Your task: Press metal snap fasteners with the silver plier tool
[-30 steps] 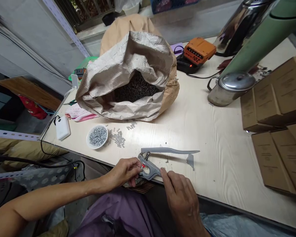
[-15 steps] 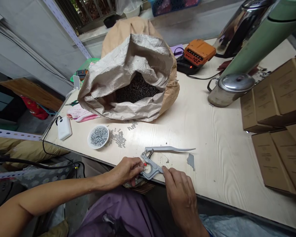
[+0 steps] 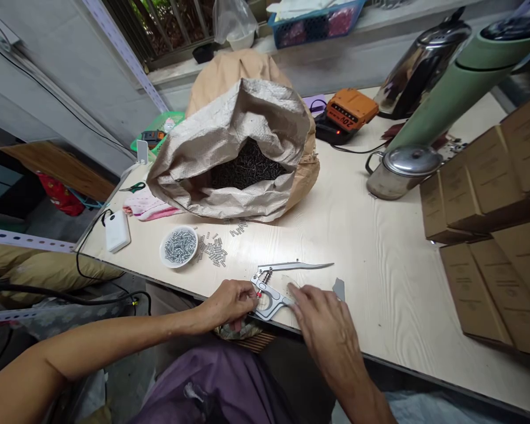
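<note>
A grey metal hand tool (image 3: 271, 305) with a ring-like opening, a coil spring and a long thin handle lies at the table's front edge. My left hand (image 3: 234, 303) pinches its left side, beside a small red part (image 3: 258, 294); the fingertips' exact hold is partly hidden. My right hand (image 3: 324, 321) is at the tool's right end, fingers stretched and thumb apart, seemingly holding nothing. Left of the tool stands a white bowl (image 3: 162, 253) full of small silver metal pieces, with a loose pile of similar pieces (image 3: 216, 252) beside it.
Behind stands a big open sack (image 3: 168, 159) of dark small parts. An orange battery (image 3: 351, 109) sits on a charger, near a lidded metal mug (image 3: 386, 179) and a green flask (image 3: 441, 97). Cardboard boxes (image 3: 477, 288) line the right. A white power bank (image 3: 117, 231) lies left.
My right hand has lifted slightly from the tool's end, its index finger reaching further forward. My left hand keeps its pinch. The camera view has shifted a little.
</note>
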`<state>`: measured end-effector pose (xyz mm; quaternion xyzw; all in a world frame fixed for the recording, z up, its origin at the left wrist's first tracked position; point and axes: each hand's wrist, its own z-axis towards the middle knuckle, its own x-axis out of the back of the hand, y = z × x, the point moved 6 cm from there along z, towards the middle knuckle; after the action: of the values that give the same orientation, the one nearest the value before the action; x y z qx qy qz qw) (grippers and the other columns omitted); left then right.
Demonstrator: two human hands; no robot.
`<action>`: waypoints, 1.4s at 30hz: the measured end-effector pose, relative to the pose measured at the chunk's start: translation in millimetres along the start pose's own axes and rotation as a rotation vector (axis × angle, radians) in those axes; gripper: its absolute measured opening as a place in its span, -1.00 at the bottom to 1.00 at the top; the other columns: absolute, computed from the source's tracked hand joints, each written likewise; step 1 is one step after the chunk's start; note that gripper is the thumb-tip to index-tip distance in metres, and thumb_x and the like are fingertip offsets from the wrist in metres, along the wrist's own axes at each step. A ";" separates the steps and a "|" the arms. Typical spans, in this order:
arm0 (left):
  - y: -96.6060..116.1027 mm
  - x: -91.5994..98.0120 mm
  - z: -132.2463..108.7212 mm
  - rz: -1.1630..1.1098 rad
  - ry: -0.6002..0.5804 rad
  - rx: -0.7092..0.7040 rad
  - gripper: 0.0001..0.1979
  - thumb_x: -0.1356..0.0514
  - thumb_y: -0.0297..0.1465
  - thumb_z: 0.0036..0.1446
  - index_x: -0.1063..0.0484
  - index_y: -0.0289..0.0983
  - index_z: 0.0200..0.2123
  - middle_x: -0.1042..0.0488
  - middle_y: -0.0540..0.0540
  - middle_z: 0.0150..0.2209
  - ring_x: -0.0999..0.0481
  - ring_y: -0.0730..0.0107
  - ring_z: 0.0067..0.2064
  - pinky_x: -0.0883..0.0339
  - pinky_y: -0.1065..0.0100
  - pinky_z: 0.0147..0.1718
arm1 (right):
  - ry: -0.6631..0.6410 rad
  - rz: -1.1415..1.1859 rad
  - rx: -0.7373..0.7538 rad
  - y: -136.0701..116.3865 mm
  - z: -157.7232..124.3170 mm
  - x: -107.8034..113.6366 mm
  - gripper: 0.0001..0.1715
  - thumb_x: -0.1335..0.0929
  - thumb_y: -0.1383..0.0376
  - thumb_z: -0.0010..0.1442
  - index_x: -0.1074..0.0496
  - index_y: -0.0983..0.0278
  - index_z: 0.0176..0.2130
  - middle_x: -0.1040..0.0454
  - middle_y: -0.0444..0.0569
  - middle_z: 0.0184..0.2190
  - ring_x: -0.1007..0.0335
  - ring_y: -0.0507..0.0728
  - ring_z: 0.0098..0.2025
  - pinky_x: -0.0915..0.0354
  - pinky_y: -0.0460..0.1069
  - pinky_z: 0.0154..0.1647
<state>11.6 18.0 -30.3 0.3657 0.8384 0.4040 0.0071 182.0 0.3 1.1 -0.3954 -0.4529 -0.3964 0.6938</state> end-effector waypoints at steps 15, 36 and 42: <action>-7.5 -3.9 -0.3 0.013 0.052 0.008 -0.83 -0.03 -0.26 0.06 -0.22 -0.25 -0.42 -0.17 0.16 -0.68 -0.31 0.51 -0.73 -0.08 0.55 -0.79 | 0.010 -0.088 -0.030 33.5 40.6 -7.6 -0.65 -0.16 0.48 0.15 -0.42 0.26 -0.17 -0.39 0.02 -0.32 -0.16 0.13 -0.27 -0.12 -0.01 -0.29; -4.3 -3.4 1.0 0.062 0.043 -0.021 -0.83 -0.01 -0.28 0.06 -0.19 -0.25 -0.46 -0.19 0.15 -0.68 -0.31 0.52 -0.73 -0.07 0.56 -0.79 | 0.002 -0.101 -0.038 33.3 40.2 -4.9 -0.68 -0.17 0.51 0.14 -0.40 0.27 -0.20 -0.39 -0.01 -0.34 -0.15 0.11 -0.29 -0.15 -0.04 -0.33; 2.6 -3.8 -2.9 0.057 0.060 0.006 -0.81 -0.02 -0.25 0.05 -0.17 -0.24 -0.48 -0.17 0.14 -0.67 -0.28 0.53 -0.74 -0.02 0.55 -0.80 | -0.024 -0.067 -0.015 37.6 45.4 -1.4 -0.68 -0.15 0.52 0.15 -0.39 0.24 -0.28 -0.37 -0.02 -0.35 -0.16 0.08 -0.32 -0.13 -0.05 -0.38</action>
<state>15.1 14.7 -27.6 0.3774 0.8287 0.4122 -0.0306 201.5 55.8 5.2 -0.3899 -0.4713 -0.4181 0.6715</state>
